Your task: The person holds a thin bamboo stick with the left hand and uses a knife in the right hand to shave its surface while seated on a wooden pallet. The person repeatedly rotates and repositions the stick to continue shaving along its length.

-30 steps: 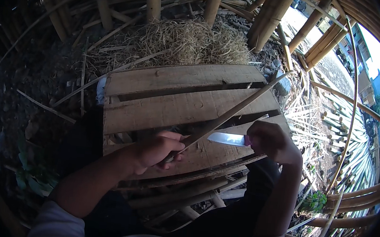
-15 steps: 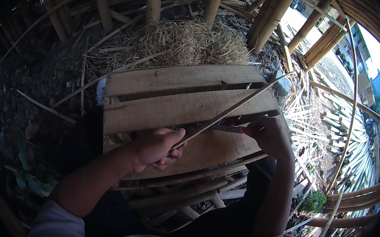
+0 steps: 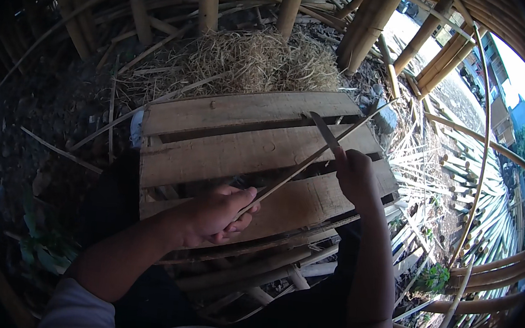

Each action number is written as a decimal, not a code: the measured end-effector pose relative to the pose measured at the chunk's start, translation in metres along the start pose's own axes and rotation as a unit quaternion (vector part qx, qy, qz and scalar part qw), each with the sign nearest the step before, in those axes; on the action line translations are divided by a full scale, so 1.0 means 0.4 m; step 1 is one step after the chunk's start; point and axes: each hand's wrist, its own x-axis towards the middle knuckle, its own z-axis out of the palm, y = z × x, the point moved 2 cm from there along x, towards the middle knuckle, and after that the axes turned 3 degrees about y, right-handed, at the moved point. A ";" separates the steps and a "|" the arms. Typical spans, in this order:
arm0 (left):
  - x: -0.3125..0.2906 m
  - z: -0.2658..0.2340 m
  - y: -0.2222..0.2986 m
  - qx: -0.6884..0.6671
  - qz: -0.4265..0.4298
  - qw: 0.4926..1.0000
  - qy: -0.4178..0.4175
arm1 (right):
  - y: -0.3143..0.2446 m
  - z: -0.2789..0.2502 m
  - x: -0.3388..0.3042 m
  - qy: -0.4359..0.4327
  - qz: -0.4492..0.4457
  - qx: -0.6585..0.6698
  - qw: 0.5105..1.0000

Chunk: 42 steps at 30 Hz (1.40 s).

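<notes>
My left hand is closed around the near end of a long thin bamboo strip, which slants up and away to the right over a slatted wooden bench. In my right hand is a knife with a reddish handle, my fingers wrapped round it. Its blade points away and to the left, crossing the strip near the bench's far right part. Whether the blade touches the strip, I cannot tell.
A heap of dry shavings lies behind the bench, before upright bamboo posts. Many cut bamboo poles are piled on the right. A long bent strip rises at the right. A green plant grows at the lower left.
My right hand has moved away from me with the knife, and the blade has swung from pointing left to pointing away along the strip. My left hand keeps its hold, nearly still.
</notes>
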 end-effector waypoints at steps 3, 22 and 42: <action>0.016 -0.001 -0.008 0.010 0.028 1.000 0.003 | 0.021 0.012 0.022 0.028 0.000 -0.048 0.998; 0.021 -0.001 -0.002 -0.034 0.003 0.999 0.030 | -0.051 0.054 -0.063 -0.069 -0.041 0.068 0.994; -0.013 -0.023 0.027 -0.058 -0.041 0.997 -0.026 | 0.003 -0.009 0.020 -0.074 0.183 0.082 0.977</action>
